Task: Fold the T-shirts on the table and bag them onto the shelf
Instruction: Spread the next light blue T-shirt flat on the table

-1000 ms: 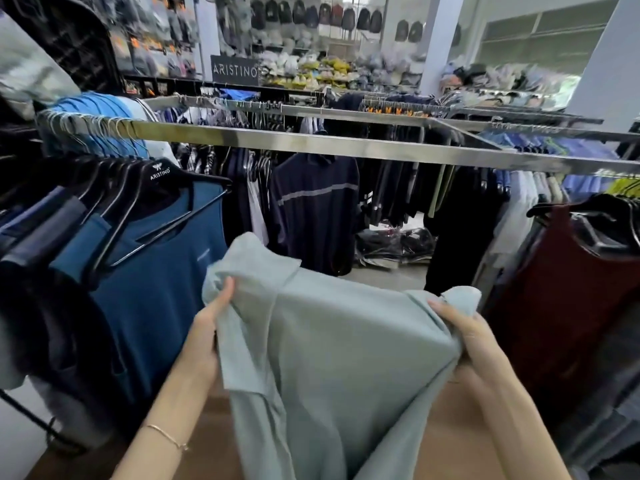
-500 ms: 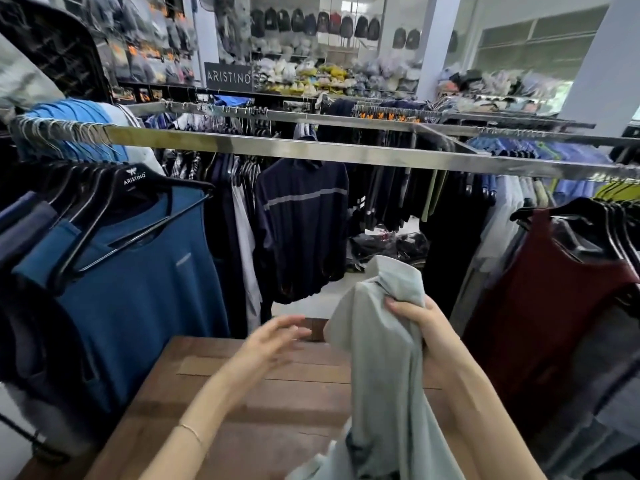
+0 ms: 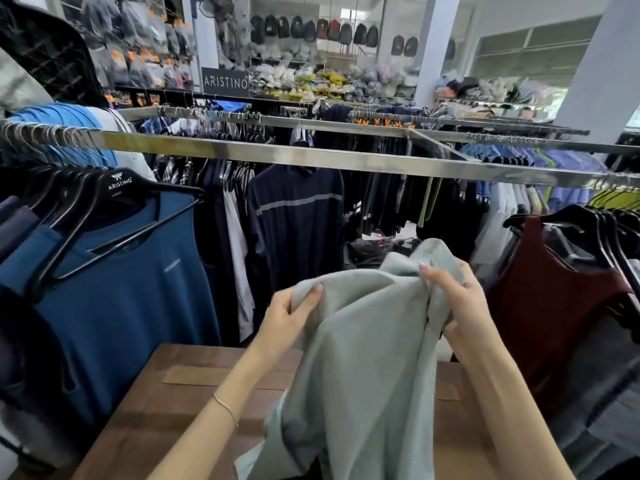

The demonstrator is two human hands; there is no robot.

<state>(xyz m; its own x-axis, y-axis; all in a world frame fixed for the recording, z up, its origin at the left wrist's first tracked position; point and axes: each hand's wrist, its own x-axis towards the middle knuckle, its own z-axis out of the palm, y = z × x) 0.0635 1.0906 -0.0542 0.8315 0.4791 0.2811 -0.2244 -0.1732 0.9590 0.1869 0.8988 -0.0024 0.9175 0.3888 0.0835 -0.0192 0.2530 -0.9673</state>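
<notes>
A pale grey-green T-shirt [image 3: 363, 358] hangs in the air above the wooden table [image 3: 166, 403], bunched at its top edge. My left hand [image 3: 289, 315] pinches the cloth at the upper left, thumb on the front. My right hand [image 3: 457, 299] grips a gathered fold at the upper right, fingers curled round it. The shirt's lower part drapes down toward the table's near edge, hiding the table's middle.
A steel clothes rail [image 3: 311, 159] crosses in front at chest height. Blue tops on black hangers [image 3: 114, 278] hang close on the left, a maroon top [image 3: 550, 306] close on the right. Dark garments and further racks fill the space behind the table.
My left hand, free half a second ago, has taken hold of the shirt's upper left edge. The shirt, held bunched by the right hand alone, is spread between both hands.
</notes>
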